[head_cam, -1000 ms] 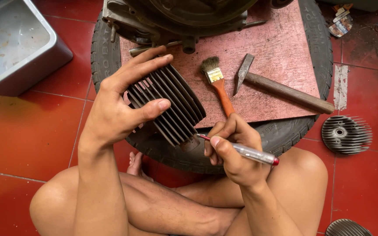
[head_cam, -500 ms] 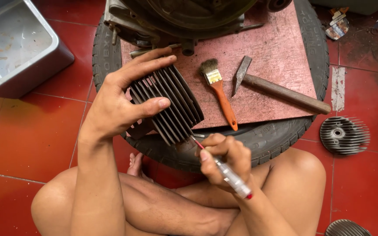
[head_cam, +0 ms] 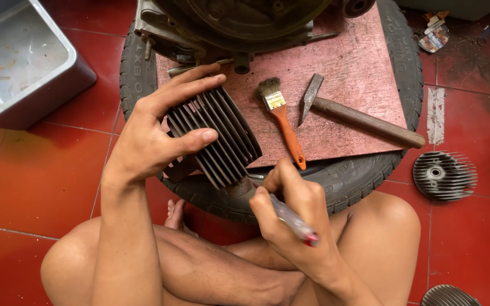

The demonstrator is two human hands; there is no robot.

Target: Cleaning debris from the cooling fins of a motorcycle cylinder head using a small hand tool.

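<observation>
My left hand (head_cam: 160, 127) grips a dark finned engine cylinder (head_cam: 222, 136), fingers across its top and thumb on the fins, holding it tilted over the near edge of a tyre (head_cam: 364, 173). My right hand (head_cam: 290, 218) holds a clear-handled screwdriver (head_cam: 293, 222) with a red end, its tip hidden against the cylinder's lower end. An orange-handled paintbrush (head_cam: 283, 122) and a wooden-handled hammer (head_cam: 358, 119) lie on the reddish board (head_cam: 358, 68) on the tyre, just right of the cylinder.
An engine block (head_cam: 233, 22) sits at the board's far edge. A grey plastic tub (head_cam: 24, 62) stands at the upper left on the red tile floor. A finned cylinder head (head_cam: 443, 174) lies right of the tyre; other finned parts show at the lower right. My crossed legs are below.
My right hand has turned the screwdriver from lying sideways to pointing up into the cylinder's lower end and moved closer to it. The left hand keeps its hold.
</observation>
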